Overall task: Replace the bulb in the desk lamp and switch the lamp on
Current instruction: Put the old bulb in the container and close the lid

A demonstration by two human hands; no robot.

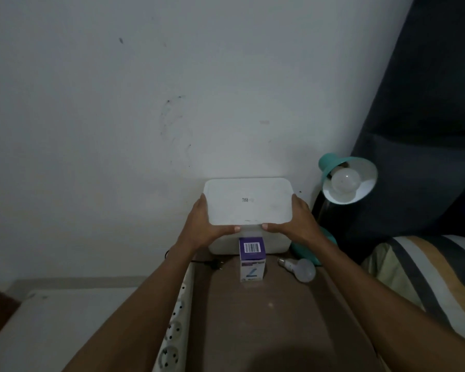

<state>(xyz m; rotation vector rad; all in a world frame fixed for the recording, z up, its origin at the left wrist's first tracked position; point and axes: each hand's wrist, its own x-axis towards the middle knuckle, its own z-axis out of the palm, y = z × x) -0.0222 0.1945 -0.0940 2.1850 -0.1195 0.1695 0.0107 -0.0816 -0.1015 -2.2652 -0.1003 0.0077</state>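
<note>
A teal desk lamp (330, 165) stands at the back right of the brown table, its white shade tilted toward me with an unlit bulb (345, 180) screwed in. A loose bulb (301, 268) lies on the table in front of the lamp's base. A purple and white bulb carton (252, 260) stands upright at the table's middle. Behind it sits a white plastic box (277, 241). My left hand (203, 226) and my right hand (295, 224) grip the two ends of its white lid (247, 201), thumbs on the near edge.
A white power strip (172, 334) with several sockets lies along the table's left edge. A black plug (216, 264) and its cord rest near the box. A dark cushion (427, 130) and striped bedding (424, 269) fill the right side. The wall is close behind.
</note>
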